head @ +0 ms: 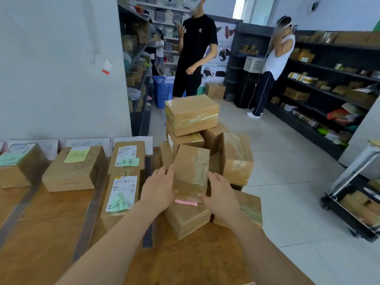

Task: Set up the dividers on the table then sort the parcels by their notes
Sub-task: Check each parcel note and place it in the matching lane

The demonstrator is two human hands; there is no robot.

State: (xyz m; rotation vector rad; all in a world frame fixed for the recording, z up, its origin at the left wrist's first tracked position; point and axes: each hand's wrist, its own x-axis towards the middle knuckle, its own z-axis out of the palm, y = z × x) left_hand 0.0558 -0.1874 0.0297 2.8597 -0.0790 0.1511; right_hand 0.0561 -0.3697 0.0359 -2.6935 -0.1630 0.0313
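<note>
The wooden table [51, 233] bears a pile of taped parcels [192, 114]. Left of the pile lie sorted parcels [74, 169]. At the pile's front, a tilted parcel [191, 171] is clasped at its sides by the left hand [158, 190] and right hand [221, 194]. A pink note [186, 202] peeks out beneath its near edge.

Storeroom interior. White wall [51, 68] at 10 o'clock; pale tiled floor [287, 171] from centre to 4 o'clock. Dark shelving [329, 64] stocked with cartons runs along 2 o'clock; a second rack [139, 58] recedes at 11 o'clock. Bright window [255, 11] at 1 o'clock. Blue crate [162, 93] stands at 12 o'clock. Wheeled cart [349, 171] at 4 o'clock.
</note>
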